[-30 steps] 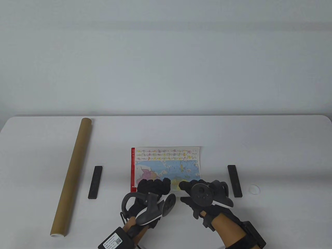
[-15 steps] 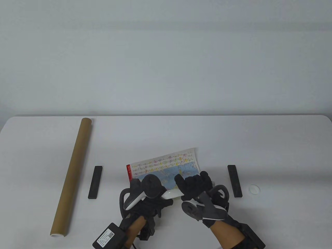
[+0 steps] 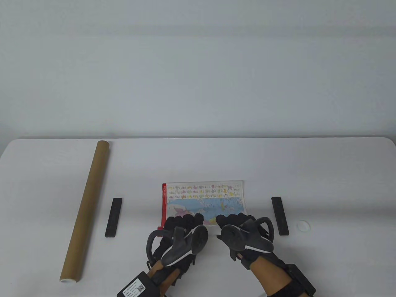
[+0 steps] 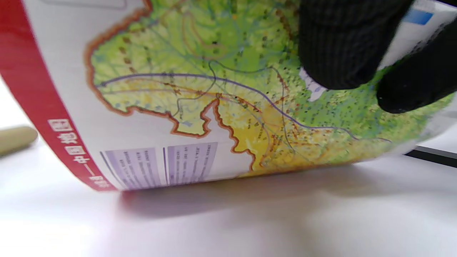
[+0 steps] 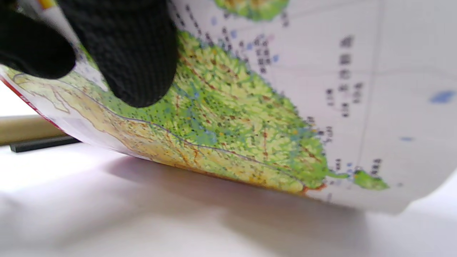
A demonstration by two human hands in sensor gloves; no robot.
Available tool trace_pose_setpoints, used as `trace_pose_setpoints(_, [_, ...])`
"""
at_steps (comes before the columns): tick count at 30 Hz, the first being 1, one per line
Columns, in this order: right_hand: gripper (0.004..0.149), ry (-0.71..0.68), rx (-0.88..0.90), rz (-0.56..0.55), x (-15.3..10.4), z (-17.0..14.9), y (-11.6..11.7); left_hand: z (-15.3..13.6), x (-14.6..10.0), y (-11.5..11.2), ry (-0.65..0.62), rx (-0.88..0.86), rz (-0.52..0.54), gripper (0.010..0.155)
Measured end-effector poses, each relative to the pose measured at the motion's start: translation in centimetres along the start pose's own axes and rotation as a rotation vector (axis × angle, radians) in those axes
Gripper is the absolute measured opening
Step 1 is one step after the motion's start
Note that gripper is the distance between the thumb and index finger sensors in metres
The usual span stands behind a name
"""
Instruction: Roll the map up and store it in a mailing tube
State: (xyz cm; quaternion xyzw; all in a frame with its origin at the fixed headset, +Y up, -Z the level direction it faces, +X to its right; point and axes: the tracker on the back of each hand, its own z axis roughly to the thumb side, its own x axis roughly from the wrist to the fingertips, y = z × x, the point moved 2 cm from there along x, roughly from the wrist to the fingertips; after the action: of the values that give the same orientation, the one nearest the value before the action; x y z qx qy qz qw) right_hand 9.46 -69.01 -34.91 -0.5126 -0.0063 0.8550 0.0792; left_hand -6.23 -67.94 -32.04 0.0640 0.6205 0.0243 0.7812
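Observation:
The map [image 3: 204,199], with a red left border, lies on the white table; its near part is curled into a roll under both hands. My left hand [image 3: 184,223] grips the roll's left part and my right hand [image 3: 235,222] its right part. In the left wrist view the curved map [image 4: 200,117] fills the frame with black fingertips [image 4: 342,46] on it. In the right wrist view the map [image 5: 250,117] bulges above the table under my fingertips [image 5: 132,53]. The brown mailing tube [image 3: 86,208] lies at the far left, its near end white.
Two black bar weights lie on the table, one left of the map [image 3: 113,217] and one right of it [image 3: 280,215]. A small clear round cap [image 3: 303,225] sits at the right. The white table [image 3: 340,173] ends at the pale wall behind.
Half a second ago the map was skewed and lifted with its right end raised; now it lies square again, slightly farther right, and less of it shows beyond the hands.

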Motion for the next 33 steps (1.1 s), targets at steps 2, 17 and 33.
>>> trace_pose_setpoints(2, [0.053,0.015,0.068,0.025,0.1,-0.6,0.2,0.4,-0.2,0.2,-0.015,0.023,0.059,0.065])
trace_pose_setpoints(17, [0.062,-0.068,-0.099,-0.049,-0.6,1.3,-0.5,-0.7,0.5,-0.5,0.004,-0.056,-0.017,0.054])
trace_pose_setpoints(33, [0.057,-0.085,-0.295,-0.115,-0.9,2.6,-0.9,-2.3,1.3,-2.0,0.031,-0.320,-0.186,0.057])
